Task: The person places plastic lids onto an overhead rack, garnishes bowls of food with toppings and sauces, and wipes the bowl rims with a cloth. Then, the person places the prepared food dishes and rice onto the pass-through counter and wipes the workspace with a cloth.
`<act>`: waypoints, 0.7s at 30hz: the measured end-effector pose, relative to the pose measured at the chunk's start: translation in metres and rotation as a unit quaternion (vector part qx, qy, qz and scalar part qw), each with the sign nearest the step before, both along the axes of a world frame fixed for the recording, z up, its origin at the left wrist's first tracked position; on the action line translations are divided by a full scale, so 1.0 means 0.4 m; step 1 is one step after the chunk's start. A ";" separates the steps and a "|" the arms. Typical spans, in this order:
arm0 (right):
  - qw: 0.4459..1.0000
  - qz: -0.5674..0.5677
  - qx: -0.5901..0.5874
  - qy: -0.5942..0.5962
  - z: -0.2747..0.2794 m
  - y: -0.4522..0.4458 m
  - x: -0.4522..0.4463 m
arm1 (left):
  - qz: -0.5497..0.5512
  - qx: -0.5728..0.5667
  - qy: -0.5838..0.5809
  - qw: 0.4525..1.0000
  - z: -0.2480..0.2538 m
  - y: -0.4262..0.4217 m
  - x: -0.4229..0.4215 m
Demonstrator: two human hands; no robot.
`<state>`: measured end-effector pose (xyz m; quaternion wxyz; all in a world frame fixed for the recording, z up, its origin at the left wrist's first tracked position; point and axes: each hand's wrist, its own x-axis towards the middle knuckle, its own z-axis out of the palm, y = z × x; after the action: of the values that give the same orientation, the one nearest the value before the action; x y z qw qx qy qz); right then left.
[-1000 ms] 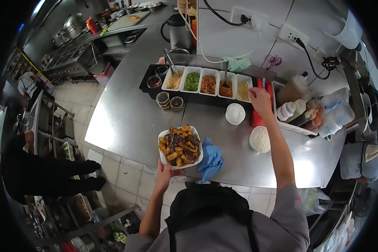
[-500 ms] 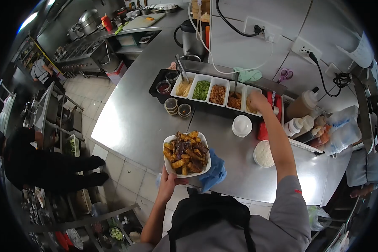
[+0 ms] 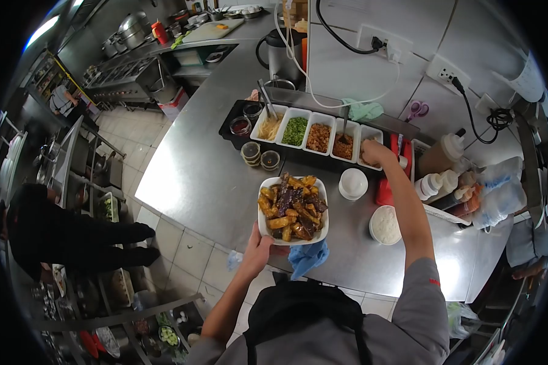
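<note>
My left hand (image 3: 259,250) grips the lower left edge of a square white bowl (image 3: 324,224), thumb at its side. The bowl is heaped with glossy browned pieces (image 3: 293,210), some dark purple like eggplant, and is held above the steel counter. My right hand (image 3: 374,153) reaches into the rightmost white container (image 3: 370,132) of a row, fingers down and bunched; the fingertips and whatever they pinch are hidden. Beside it, other containers hold reddish-brown crumbles (image 3: 343,146) with a spoon, brown bits (image 3: 318,138), chopped green onion (image 3: 295,131) and pale shreds (image 3: 269,128) with tongs.
On the steel counter (image 3: 195,146) are small sauce cups (image 3: 270,160), stacked white bowls (image 3: 353,184), a tub of white powder or grains (image 3: 385,225) and a blue cloth (image 3: 309,258). Squeeze bottles (image 3: 429,185) fill a basket at right. A co-worker in black (image 3: 73,237) stands left.
My left hand has moved the bowl up and to the right, further over the counter. My right hand stays at the rightmost container, its fingers now lower in it.
</note>
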<state>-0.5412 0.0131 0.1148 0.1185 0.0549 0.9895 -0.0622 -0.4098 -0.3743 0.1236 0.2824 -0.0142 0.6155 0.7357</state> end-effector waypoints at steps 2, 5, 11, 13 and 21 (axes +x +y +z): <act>1.000 0.015 -0.012 0.007 -0.006 -0.003 -0.002 | -0.012 0.008 0.002 1.000 0.004 0.013 -0.008; 0.997 0.024 0.026 0.071 -0.026 -0.002 0.008 | -0.028 0.012 -0.001 1.000 0.017 0.037 -0.024; 0.992 -0.031 -0.018 0.118 -0.051 0.026 0.007 | -0.049 0.015 -0.007 0.999 -0.008 0.082 -0.057; 0.983 -0.033 -0.118 0.139 -0.049 0.054 0.003 | -0.053 0.023 -0.010 0.998 -0.019 0.094 -0.065; 0.930 0.135 -0.310 0.148 0.171 -0.151 0.136 | -0.059 0.060 -0.018 0.996 -0.069 0.141 -0.087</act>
<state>-0.4868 -0.0471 0.1831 -0.0111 -0.1282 0.9254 -0.3564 -0.4445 -0.3179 0.0959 0.3368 0.0260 0.5651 0.7527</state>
